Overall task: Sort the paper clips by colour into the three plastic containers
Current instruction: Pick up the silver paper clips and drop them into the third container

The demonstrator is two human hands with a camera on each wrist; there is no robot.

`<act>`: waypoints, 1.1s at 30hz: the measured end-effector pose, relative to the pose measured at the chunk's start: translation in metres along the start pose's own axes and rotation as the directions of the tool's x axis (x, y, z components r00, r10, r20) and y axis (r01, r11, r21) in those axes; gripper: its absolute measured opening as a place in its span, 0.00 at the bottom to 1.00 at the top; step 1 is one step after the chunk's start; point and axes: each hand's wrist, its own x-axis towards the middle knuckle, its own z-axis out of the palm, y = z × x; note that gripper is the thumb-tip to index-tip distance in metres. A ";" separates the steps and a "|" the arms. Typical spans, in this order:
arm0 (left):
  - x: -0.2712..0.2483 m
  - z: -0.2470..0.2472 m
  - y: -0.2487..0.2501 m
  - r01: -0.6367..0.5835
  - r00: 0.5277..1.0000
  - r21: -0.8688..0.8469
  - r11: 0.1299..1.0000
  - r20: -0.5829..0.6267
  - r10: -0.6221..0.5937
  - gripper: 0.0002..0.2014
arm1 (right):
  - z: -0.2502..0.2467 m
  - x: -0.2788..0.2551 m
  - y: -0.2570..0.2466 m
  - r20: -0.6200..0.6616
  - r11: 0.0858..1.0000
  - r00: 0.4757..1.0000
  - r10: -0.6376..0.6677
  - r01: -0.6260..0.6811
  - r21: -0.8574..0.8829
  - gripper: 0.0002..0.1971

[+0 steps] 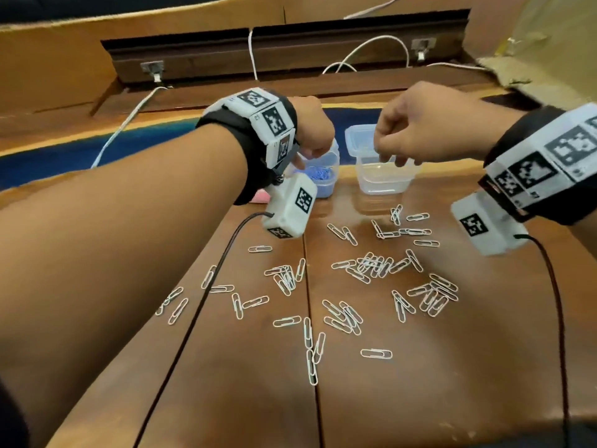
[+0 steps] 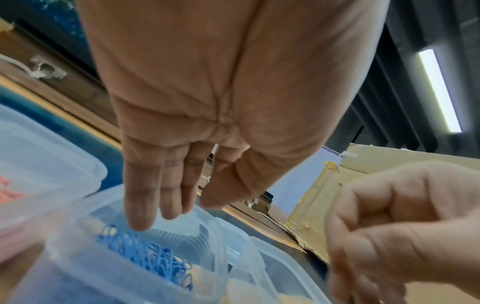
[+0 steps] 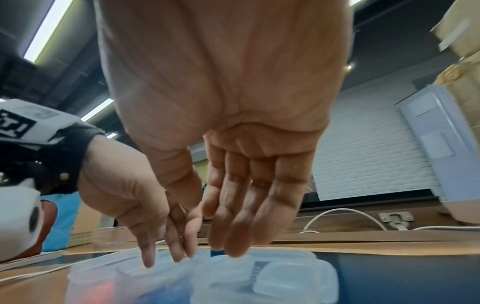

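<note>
Several white paper clips [image 1: 371,266] lie scattered across the wooden table [image 1: 420,383]. My left hand [image 1: 315,137] hangs over the container [image 1: 326,189] of blue clips [image 2: 148,257], its fingers [image 2: 140,205] straight and pointing down, with nothing in them. My right hand [image 1: 397,153] hovers over the clear container [image 1: 384,185] beside it, fingers [image 3: 233,226] extended downward, no clip visible in them. A third container [image 2: 52,156] with pink clips [image 2: 7,191] sits left of the blue one, mostly hidden behind my left wrist in the head view.
Clear lids [image 1: 358,137] lie behind the containers. White cables [image 1: 129,121] run from a recessed socket strip [image 1: 151,67] at the back. Black wrist-camera cables [image 1: 193,302] trail over the table. Cardboard [image 1: 533,43] stands at the far right.
</note>
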 end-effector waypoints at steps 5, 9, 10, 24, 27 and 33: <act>-0.042 -0.001 -0.010 -0.114 0.985 0.197 0.974 -0.109 0.137 0.08 | 0.012 -0.032 0.024 0.189 0.997 0.982 0.021 -0.008 -0.071 0.03; -0.099 -0.009 -0.065 -0.038 0.996 0.416 0.908 -0.055 0.067 0.02 | 0.028 -0.057 0.040 0.400 0.967 0.917 -0.016 0.116 -0.226 0.34; -0.112 -0.008 -0.084 0.017 0.999 0.460 0.888 -0.042 0.002 0.06 | 0.029 -0.062 0.043 0.426 0.962 0.903 -0.049 0.157 -0.223 0.45; -0.161 0.041 -0.161 0.113 0.993 0.284 0.952 -0.043 -0.105 0.09 | 0.078 -0.083 0.016 0.293 0.995 0.951 -0.096 0.079 0.067 0.12; -0.159 0.048 -0.147 0.057 0.998 0.305 0.951 -0.045 -0.045 0.09 | 0.076 -0.081 0.012 0.241 0.987 0.961 -0.133 0.152 -0.061 0.26; -0.156 0.057 -0.104 -0.122 0.985 0.429 0.895 -0.061 0.163 0.21 | 0.089 -0.079 -0.001 0.256 0.975 0.950 -0.176 0.205 -0.091 0.21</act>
